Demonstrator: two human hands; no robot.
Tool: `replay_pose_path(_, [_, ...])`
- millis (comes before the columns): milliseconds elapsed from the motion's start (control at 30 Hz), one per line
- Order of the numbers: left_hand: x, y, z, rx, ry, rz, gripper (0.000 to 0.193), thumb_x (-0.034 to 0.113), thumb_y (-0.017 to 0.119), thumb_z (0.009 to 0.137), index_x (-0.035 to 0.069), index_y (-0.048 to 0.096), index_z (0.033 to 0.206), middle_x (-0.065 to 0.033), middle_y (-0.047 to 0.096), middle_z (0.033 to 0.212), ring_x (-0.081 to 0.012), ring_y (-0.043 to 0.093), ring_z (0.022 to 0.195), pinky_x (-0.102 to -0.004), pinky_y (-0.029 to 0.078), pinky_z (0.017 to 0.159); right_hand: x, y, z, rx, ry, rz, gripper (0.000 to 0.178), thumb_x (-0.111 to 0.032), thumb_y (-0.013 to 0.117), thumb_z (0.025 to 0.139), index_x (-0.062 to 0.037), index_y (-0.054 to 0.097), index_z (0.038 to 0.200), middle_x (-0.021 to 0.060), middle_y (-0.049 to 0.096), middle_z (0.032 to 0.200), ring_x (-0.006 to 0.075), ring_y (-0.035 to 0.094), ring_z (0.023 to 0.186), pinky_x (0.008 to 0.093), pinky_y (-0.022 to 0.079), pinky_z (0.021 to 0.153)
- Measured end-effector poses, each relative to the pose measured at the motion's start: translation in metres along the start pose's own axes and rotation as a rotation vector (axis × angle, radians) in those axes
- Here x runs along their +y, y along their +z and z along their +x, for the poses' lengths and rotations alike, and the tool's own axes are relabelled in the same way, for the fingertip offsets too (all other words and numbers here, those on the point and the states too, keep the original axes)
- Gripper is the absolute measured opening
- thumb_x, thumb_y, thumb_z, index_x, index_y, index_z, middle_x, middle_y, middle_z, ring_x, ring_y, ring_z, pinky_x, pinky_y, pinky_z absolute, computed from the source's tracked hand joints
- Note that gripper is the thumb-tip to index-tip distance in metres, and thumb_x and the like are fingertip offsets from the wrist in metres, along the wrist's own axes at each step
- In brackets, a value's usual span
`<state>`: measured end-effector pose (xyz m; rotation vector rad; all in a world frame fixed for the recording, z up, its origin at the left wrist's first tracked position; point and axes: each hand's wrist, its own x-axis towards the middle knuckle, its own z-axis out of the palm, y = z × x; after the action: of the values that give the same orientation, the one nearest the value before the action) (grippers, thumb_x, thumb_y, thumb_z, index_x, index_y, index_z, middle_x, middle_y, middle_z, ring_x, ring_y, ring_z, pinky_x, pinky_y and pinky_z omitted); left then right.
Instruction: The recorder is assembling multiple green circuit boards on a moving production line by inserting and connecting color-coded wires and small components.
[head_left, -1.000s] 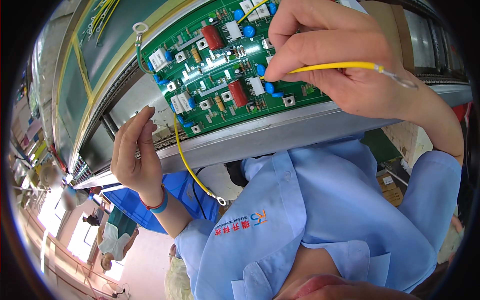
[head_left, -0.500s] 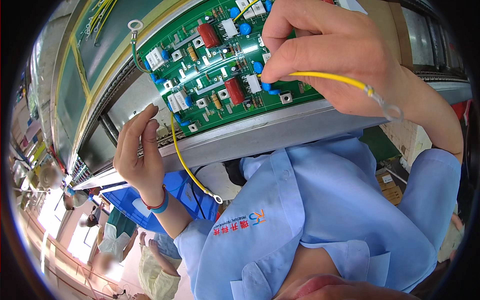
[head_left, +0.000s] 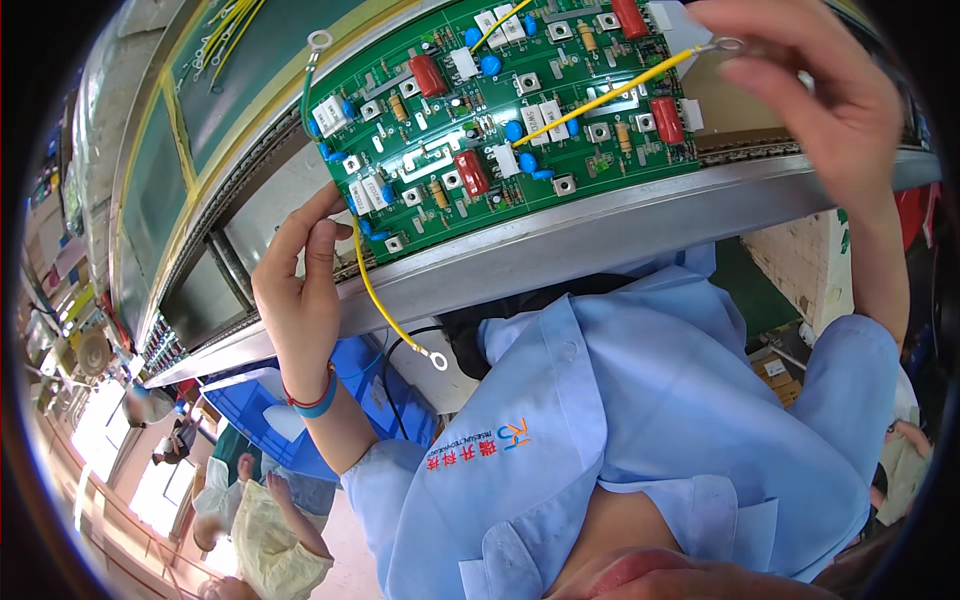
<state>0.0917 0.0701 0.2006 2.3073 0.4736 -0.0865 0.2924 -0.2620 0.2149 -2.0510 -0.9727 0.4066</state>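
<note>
A green circuit board (head_left: 470,205) lies across the metal rails, carrying red, blue and white components. My left hand (head_left: 300,270) is at its lower left corner, thumb and index finger closed at the board's edge. Beside those fingers a yellow wire (head_left: 372,290) with a ring terminal hangs over the front rail. Another yellow wire (head_left: 610,97) runs from the middle of the board up to the right, ending in a ring terminal (head_left: 728,44). Around that terminal my right hand (head_left: 830,100) is open, thumb and index finger apart, slightly blurred.
A metal rail (head_left: 600,215) runs along the near side of the board. A green wire (head_left: 306,85) with a ring terminal rises at the board's left end. More yellow wires (head_left: 232,30) lie on the green surface farther left. Below the rail is a blue bin (head_left: 270,400); people stand beyond.
My right hand has moved right, off the middle of the board, and its fingers have parted. The yellow wire there now stretches toward the upper right. My left fingers have reached the board's edge.
</note>
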Motion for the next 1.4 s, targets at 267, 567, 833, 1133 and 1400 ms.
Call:
replay_pose_path(267, [0.027, 0.022, 0.018, -0.112, 0.19, 0.032, 0.023, 0.004, 0.055, 0.094, 0.0, 0.066, 0.114, -0.0105, 0.07, 0.097, -0.0171, 0.065, 0.079, -0.0287, 0.051, 0.072, -0.026, 0.036, -0.062, 0.094, -0.522, -0.227, 0.029, -0.008, 0.067, 0.073, -0.0046, 0.07, 0.101, 0.0059, 0.063, 0.095, 0.0142, 0.059, 0.067, 0.0262, 0.046, 0.051])
replay_pose_path(567, [0.094, 0.075, 0.054, -0.264, 0.471, 0.091, 0.021, 0.006, 0.058, 0.089, 0.001, 0.067, 0.107, -0.0169, 0.07, 0.095, -0.0343, 0.067, 0.085, -0.0392, 0.052, 0.072, -0.051, 0.107, -0.061, 0.223, -0.515, -0.454, 0.03, -0.018, 0.06, 0.076, -0.0056, 0.065, 0.104, 0.0039, 0.063, 0.095, 0.0109, 0.054, 0.052, 0.0255, 0.043, 0.043])
replay_pose_path(833, [0.159, 0.126, 0.083, -0.341, 0.727, 0.192, 0.024, 0.006, 0.06, 0.086, 0.002, 0.067, 0.109, -0.0183, 0.069, 0.097, -0.0355, 0.066, 0.088, -0.0411, 0.052, 0.076, -0.033, 0.058, -0.068, 0.11, 0.061, -0.938, 0.03, -0.014, 0.059, 0.077, -0.0027, 0.061, 0.104, 0.0025, 0.056, 0.078, 0.012, 0.061, 0.054, 0.0262, 0.045, 0.041])
replay_pose_path(1133, [0.154, 0.103, 0.063, -0.306, 0.891, 0.213, 0.037, 0.006, 0.065, 0.082, 0.004, 0.061, 0.118, -0.0135, 0.065, 0.098, -0.032, 0.062, 0.077, -0.0404, 0.047, 0.069, 0.023, -0.01, -0.093, 0.258, 0.431, -0.823, 0.02, -0.004, 0.058, 0.075, -0.0083, 0.056, 0.094, 0.0071, 0.06, 0.084, 0.029, 0.066, 0.069, 0.0408, 0.051, 0.053])
replay_pose_path(1400, [0.105, 0.039, 0.046, -0.213, 0.559, 0.121, 0.032, 0.0, 0.064, 0.082, 0.001, 0.063, 0.114, -0.0133, 0.065, 0.101, -0.0234, 0.062, 0.079, -0.0328, 0.049, 0.075, 0.075, -0.063, -0.115, 0.407, 0.646, -0.935, 0.017, -0.002, 0.055, 0.079, -0.0093, 0.06, 0.093, 0.0072, 0.065, 0.089, 0.0291, 0.067, 0.079, 0.0435, 0.051, 0.064])
